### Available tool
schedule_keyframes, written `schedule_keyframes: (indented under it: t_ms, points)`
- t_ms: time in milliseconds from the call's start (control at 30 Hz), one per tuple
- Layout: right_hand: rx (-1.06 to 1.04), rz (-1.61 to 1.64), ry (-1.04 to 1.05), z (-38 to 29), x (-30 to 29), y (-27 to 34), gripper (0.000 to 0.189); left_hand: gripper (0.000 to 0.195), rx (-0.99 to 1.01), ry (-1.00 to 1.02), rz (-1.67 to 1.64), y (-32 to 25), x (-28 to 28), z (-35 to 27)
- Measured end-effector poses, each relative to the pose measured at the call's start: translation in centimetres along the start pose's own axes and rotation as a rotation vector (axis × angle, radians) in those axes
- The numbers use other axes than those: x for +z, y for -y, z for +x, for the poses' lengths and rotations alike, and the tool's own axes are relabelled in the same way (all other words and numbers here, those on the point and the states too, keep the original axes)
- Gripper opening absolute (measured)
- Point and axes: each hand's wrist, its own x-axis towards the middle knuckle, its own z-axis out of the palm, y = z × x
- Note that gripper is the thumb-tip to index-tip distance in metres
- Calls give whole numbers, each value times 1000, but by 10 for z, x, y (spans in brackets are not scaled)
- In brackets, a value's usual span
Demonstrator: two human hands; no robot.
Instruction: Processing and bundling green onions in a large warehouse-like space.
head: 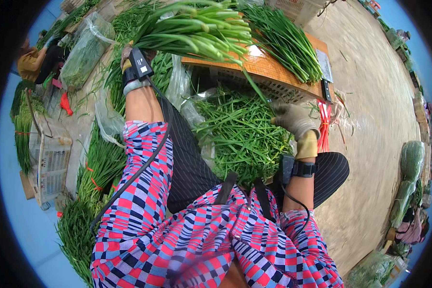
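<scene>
In my left hand (pixel 129 59), at the upper left, is a thick bunch of long green leafy stalks (pixel 198 32), its pale ends pointing right over a wooden board (pixel 216 64). My right hand (pixel 295 118), in a knitted glove over a yellow one and blurred, is at the right of a heap of loose green leaves (pixel 244 133). A single long leaf runs from the bunch down to its fingers; whether they grip it cannot be told. Another pile of green stalks (pixel 291 46) lies on the board, beside a cleaver (pixel 325 72) with a black handle.
Red ties (pixel 324 126) hang below the board's right corner. Tied green bundles (pixel 100 176) lie along my left side, near a white plastic crate (pixel 52 162). A bagged bundle (pixel 88 54) stands at the upper left, with a person (pixel 34 63) beyond it. Wrapped bundles (pixel 410 165) line the far right.
</scene>
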Motion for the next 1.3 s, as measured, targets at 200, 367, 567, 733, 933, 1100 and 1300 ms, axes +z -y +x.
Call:
schedule_keyframes:
  t_ms: [200, 367, 567, 733, 933, 1100, 1300]
  points:
    - [-252, 1271, -332, 41, -13, 78, 41, 49, -22, -11, 108, 4, 1, 1]
    - [-213, 1292, -438, 59, -12, 98, 21, 50, 50, 72, 775, 5, 15, -2]
    - [-316, 1096, -606, 52, 11, 89, 27, 51, 158, -31, 718, 22, -19, 19]
    - [-512, 1035, -792, 48, -6, 96, 23, 54, 220, -62, 742, 45, -48, 44]
    - [-452, 1291, -872, 46, -12, 57, 21, 53, 148, -55, 536, 46, -39, 33]
    - [-12, 480, -522, 10, 5, -10, 27, 51, 90, -37, 277, 28, -17, 20]
    - [-330, 402, -794, -15, -46, 118, 30, 49, 64, -8, 98, 19, -9, 19]
